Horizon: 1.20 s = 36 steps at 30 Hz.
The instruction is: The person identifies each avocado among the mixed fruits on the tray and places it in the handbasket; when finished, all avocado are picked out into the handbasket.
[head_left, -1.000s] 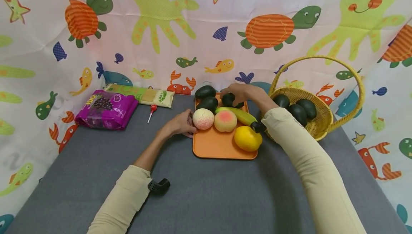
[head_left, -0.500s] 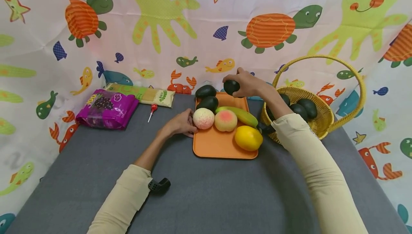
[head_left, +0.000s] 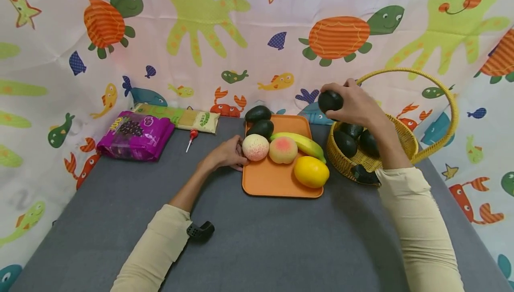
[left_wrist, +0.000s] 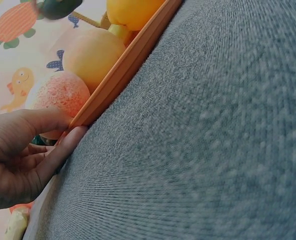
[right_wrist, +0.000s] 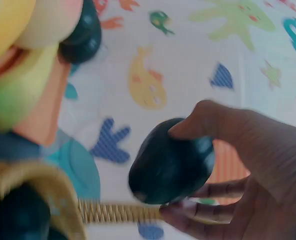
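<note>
A dark avocado (head_left: pixel 330 101) is held up in my right hand (head_left: pixel 357 104), above the back rim of the yellow wicker basket (head_left: pixel 335 156). In the right wrist view, thumb and fingers curl round the avocado (right_wrist: pixel 170 162). Several more avocados (head_left: pixel 345 143) lie in the basket. My left hand (head_left: pixel 226 154) pinches the left edge of the orange tray (head_left: pixel 277 185); in the left wrist view, thumb and fingers meet at the tray's rim (left_wrist: pixel 105 97). On the tray are a speckled peach (head_left: pixel 255 147), another peach (head_left: pixel 283 150), a banana (head_left: pixel 303 144), a yellow fruit (head_left: pixel 311 172) and two avocados (head_left: pixel 261 129).
Left of the tray lie a purple grape-print bag (head_left: pixel 136 136), a flat noodle-like packet (head_left: pixel 196 120) and a red lollipop (head_left: pixel 193 134). The basket's tall handle (head_left: pixel 453 113) arches over it. A printed curtain (head_left: pixel 257 29) hangs behind the grey table (head_left: pixel 265 243).
My right hand has lifted the avocado off the back of the tray and carried it right, to above the basket. The left hand has stayed at the tray's edge.
</note>
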Each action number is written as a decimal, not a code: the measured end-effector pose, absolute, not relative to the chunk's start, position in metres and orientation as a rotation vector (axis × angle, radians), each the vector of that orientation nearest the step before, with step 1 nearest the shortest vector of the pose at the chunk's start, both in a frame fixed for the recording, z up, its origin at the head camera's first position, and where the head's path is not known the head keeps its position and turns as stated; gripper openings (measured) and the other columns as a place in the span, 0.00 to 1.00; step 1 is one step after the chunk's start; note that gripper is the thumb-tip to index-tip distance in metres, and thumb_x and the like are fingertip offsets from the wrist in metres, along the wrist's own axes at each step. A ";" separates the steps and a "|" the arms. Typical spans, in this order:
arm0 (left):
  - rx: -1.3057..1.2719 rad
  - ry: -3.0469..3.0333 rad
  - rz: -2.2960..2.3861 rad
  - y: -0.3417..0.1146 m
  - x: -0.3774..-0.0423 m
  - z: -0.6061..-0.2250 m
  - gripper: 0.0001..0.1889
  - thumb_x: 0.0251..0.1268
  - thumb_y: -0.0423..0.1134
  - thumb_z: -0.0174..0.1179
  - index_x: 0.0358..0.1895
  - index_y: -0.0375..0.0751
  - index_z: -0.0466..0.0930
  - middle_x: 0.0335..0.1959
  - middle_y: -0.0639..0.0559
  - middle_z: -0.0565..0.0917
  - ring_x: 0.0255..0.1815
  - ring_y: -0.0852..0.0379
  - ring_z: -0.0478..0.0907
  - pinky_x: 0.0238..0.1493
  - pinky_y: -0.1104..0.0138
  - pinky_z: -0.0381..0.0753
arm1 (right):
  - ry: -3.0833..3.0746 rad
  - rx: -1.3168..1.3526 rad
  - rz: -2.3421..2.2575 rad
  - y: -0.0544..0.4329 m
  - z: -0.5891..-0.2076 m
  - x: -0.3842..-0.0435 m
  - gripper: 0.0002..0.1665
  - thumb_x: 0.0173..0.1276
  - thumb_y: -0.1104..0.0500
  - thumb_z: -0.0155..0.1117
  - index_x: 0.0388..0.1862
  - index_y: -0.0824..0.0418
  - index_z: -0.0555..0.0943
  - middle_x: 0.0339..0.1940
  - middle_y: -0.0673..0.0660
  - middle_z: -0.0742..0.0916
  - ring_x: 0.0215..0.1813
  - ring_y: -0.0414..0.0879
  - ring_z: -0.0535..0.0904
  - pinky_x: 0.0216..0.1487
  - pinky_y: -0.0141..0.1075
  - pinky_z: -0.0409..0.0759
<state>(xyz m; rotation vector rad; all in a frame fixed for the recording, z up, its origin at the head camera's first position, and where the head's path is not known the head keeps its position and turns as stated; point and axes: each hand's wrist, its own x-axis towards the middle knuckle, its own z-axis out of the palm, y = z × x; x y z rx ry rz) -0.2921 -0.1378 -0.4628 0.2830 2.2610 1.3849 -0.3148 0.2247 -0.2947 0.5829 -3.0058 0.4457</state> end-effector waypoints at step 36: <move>0.280 2.258 1.362 -0.138 -0.294 -0.465 0.37 0.62 0.31 0.70 0.70 0.33 0.59 0.47 0.38 0.78 0.32 0.56 0.85 0.38 0.64 0.94 | -3.476 -0.246 0.138 0.362 -0.366 -0.305 0.39 0.69 0.53 0.73 0.58 0.85 0.69 0.66 1.00 0.55 0.69 0.96 0.52 0.64 0.80 0.72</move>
